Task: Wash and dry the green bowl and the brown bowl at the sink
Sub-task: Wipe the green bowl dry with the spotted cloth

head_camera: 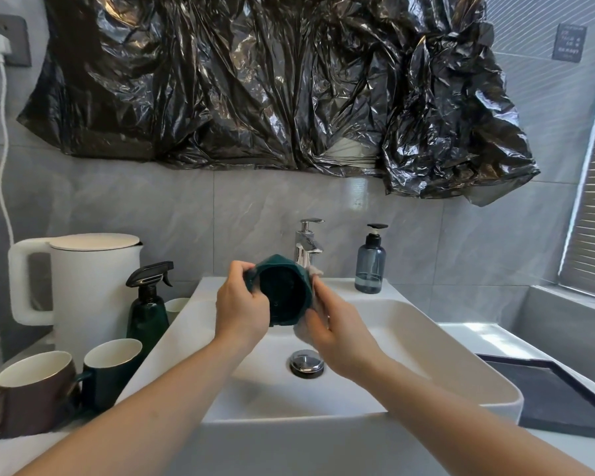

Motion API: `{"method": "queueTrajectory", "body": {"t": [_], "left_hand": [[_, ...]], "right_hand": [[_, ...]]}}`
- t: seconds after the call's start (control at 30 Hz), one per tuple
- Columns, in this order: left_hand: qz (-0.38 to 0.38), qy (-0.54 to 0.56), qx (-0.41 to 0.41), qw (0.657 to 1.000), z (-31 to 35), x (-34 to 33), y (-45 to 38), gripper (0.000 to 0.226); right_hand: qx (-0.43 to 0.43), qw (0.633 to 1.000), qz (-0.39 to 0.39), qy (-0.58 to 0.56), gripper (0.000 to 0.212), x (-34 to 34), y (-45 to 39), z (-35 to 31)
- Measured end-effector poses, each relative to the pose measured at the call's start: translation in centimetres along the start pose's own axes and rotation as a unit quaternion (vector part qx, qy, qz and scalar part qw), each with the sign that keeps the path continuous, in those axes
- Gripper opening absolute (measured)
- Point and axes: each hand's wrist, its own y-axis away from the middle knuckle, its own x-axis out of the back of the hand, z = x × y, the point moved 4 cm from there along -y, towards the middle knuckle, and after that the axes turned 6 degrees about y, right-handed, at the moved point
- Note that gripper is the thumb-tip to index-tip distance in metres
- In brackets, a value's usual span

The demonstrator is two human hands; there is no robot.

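The green bowl is held up over the sink, just in front of the tap, its underside turned toward the person. The left hand grips its left edge, fingers curled over the rim. The right hand presses a pale cloth against the right side, so this looks like drying or wiping; no water runs. No brown bowl is visible anywhere, so that half seems still to do. Left of the sink stand a brown mug, a green mug, a spray bottle and a white kettle; right of the tap, a soap dispenser.
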Motion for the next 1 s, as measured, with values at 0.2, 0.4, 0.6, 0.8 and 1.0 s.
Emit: {"method": "queueTrajectory", "body": {"t": [0.2, 0.4, 0.6, 0.8, 1.0], "left_hand": [[-0.061, -0.013, 0.080, 0.995, -1.4, -0.9, 0.0, 0.016], [-0.022, 0.030, 0.140, 0.990, -1.8, -0.2, -0.6, 0.013], [-0.068, 0.185, 0.269, 0.943, -1.6, -1.2, 0.4, 0.022], [-0.154, 0.236, 0.309, 0.908, -1.2, -2.2, 1.5, 0.021], [-0.208, 0.191, 0.275, 0.919, -1.1, -2.4, 1.9, 0.020]], "right_hand": [[0.078, 0.995, -0.030, 0.057, 0.096, 0.2, 0.3, -0.9], [0.039, 0.997, -0.051, 0.041, 0.082, -0.8, -0.1, 0.6], [0.026, 0.996, 0.071, 0.042, 0.054, 0.5, -0.4, 1.2], [-0.015, 0.997, 0.038, -0.070, 0.048, 0.2, -0.2, 0.7], [-0.067, 0.972, -0.029, -0.223, 0.044, -0.3, -0.2, 1.7]]}}
